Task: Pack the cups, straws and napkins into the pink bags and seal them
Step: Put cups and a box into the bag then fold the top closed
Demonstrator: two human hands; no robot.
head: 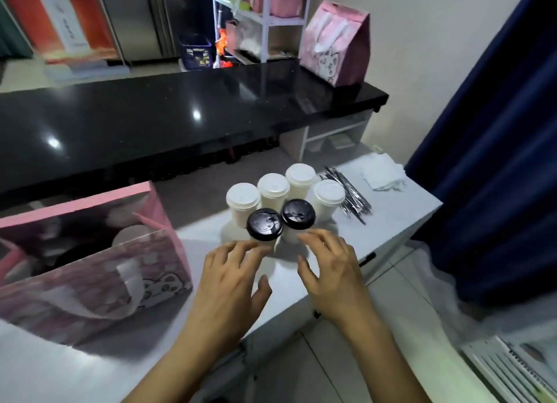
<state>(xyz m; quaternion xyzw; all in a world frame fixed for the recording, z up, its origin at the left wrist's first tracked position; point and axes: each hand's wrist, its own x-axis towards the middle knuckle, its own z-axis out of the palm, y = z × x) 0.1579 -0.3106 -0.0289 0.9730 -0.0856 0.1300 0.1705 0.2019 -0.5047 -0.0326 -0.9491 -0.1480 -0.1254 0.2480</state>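
Note:
Several white paper cups stand grouped on the white table (401,210): two with black lids (264,224) (298,214) in front, the rest with white lids (272,186) behind. My left hand (233,277) and my right hand (327,262) hover just in front of the black-lidded cups, fingers spread, holding nothing. An open pink bag (99,270) stands at the left with cups inside it. Wrapped straws (349,193) lie right of the cups, white napkins (381,172) beyond them.
A sealed pink bag (337,45) stands on the black counter (150,116) at the back right. A dark blue curtain (497,131) hangs at the right. A white shelf rack (262,17) holds more pink bags behind the counter.

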